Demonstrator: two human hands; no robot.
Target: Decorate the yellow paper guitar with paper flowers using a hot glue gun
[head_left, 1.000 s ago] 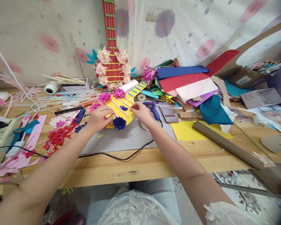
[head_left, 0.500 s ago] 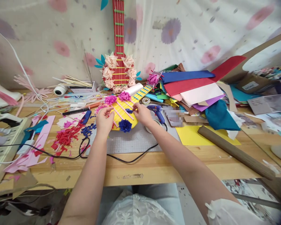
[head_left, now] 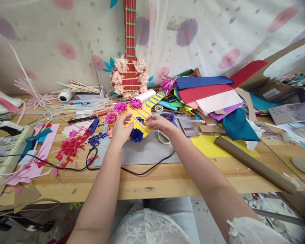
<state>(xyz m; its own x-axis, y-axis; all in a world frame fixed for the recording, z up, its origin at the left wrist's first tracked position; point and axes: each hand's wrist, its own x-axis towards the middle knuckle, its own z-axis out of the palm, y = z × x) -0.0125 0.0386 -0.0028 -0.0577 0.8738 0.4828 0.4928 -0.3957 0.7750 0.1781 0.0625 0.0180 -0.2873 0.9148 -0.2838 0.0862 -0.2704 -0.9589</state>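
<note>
A yellow guitar-shaped craft piece (head_left: 146,133) lies on the grey cutting mat (head_left: 152,152), its striped neck pointing to the back right. Magenta paper flowers (head_left: 120,107) line its left edge, and a dark blue paper flower (head_left: 136,135) sits near its front. My left hand (head_left: 122,128) hovers over the left side beside the blue flower, fingers curved and thumb apart, with nothing in it. Over the right side is my right hand (head_left: 160,122), fingers stretched out and empty. Between the hands, a small dark blue paper piece (head_left: 140,120) lies on the yellow body.
A red guitar-shaped craft (head_left: 131,76) with pale paper roses stands behind. Red paper scraps (head_left: 72,145) and a power strip (head_left: 11,159) are on the left. To the right are a glue gun (head_left: 170,117), partly hidden, a phone (head_left: 187,125), stacked coloured paper (head_left: 205,91) and a brown roll (head_left: 254,164).
My left hand has shifted right and its fingers have parted. My right hand has moved slightly right, its fingers now extended away from the blue paper piece.
</note>
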